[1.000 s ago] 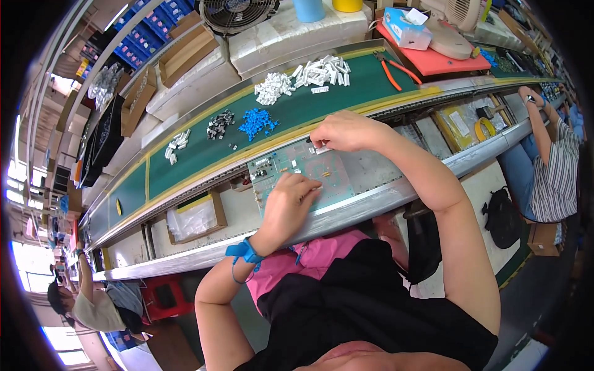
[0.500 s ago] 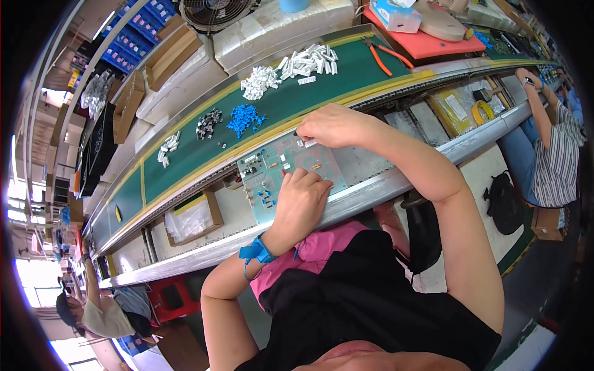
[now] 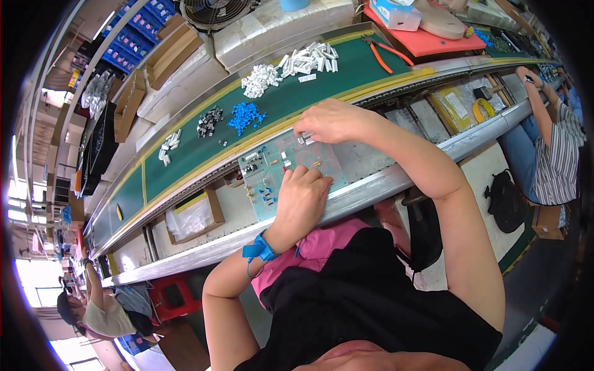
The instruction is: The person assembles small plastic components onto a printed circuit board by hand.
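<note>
A pale green circuit board (image 3: 258,211) lies in front of me, carrying small blue, black, white and tan parts. My right hand (image 3: 334,121) reaches over its far edge, thumb and fingers pinched together beside small white parts (image 3: 303,140) on the board. Whatever that pinch may hold is hidden. On the near half of the board rests my left hand (image 3: 303,199), its fingers curled with the tips down; anything under them is out of sight. A blue wrist strap (image 3: 260,248) circles my left wrist.
Beyond the board, a green belt (image 3: 179,173) bears piles of white parts (image 3: 261,80), blue parts (image 3: 245,118) and dark parts (image 3: 210,121). Orange-handled cutters (image 3: 387,59) lie farther right. A metal rail (image 3: 365,189) runs along my side. Other people sit at both ends.
My right hand has risen slightly at the fingertips, so more of the white parts beside them shows. My left hand stays nearly in place on the board.
</note>
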Motion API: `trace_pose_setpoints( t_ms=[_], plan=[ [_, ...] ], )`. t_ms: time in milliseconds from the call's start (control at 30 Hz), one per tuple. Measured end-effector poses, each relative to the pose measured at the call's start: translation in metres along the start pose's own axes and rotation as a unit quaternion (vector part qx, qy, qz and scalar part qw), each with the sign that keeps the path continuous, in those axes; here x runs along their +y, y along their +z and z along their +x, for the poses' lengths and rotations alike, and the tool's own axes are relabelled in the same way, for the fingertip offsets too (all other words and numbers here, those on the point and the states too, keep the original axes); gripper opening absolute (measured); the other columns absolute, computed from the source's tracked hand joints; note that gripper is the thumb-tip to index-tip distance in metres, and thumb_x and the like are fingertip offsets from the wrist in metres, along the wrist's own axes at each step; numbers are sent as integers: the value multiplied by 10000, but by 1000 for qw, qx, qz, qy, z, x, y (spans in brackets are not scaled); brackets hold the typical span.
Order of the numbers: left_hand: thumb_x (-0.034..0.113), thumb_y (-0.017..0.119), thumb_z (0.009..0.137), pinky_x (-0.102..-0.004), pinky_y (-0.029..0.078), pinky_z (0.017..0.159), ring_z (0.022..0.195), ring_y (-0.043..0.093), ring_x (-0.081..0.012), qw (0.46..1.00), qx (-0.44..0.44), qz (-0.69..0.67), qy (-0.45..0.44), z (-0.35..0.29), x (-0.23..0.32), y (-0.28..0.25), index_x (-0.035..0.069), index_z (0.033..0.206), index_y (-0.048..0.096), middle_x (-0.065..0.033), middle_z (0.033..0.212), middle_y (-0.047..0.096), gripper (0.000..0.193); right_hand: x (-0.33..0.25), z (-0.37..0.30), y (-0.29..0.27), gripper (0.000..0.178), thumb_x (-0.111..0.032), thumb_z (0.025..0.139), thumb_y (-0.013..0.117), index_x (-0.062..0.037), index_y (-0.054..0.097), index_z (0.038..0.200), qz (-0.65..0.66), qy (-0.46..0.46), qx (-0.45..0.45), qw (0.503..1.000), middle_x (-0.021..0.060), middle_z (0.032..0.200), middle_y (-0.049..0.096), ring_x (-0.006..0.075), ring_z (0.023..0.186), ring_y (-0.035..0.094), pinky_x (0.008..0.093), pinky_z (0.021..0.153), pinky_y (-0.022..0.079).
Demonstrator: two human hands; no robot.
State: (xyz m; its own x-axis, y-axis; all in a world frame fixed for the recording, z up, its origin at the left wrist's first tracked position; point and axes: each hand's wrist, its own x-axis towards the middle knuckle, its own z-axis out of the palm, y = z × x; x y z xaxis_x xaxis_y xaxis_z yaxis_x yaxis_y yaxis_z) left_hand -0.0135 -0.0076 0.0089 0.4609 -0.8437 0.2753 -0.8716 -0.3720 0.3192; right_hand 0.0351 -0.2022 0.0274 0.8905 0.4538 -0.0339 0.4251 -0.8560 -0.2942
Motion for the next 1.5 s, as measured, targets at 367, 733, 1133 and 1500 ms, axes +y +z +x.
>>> trace_pose_setpoints(
  t_ms=[367,733,1133,1500],
  plan=[
    [112,641,766,-352,372,716,783,522,-219,1000,-15,17,-2,1,3,2,87,861,700,-24,786,590,114,8,1,6,221,-134,786,632,-99,623,1004,-6,-4,41,999,78,941,645,281,901,613,398,746,495],
    [42,608,728,-344,365,748,829,559,-229,992,40,-55,109,15,-9,-15,74,950,661,-31,818,630,231,-13,-2,-7,129,-101,771,610,-97,621,899,-15,-100,419,902,40,733,588,229,680,627,341,532,503],
    [32,617,811,-457,324,980,1184,398,-377,893,380,240,-11,-17,-146,-62,81,1260,481,-172,1283,432,472,-142,-23,73,318,-270,846,554,-99,556,1114,-19,-259,147,954,141,1046,555,249,592,626,359,470,494],
    [-7,612,776,-459,331,975,1202,379,-375,919,348,182,-42,-23,-124,-63,98,1257,477,-175,1287,410,511,-136,-32,76,404,-435,864,530,-95,500,1079,-61,-149,111,981,93,833,590,267,610,631,369,463,469]
  ],
)
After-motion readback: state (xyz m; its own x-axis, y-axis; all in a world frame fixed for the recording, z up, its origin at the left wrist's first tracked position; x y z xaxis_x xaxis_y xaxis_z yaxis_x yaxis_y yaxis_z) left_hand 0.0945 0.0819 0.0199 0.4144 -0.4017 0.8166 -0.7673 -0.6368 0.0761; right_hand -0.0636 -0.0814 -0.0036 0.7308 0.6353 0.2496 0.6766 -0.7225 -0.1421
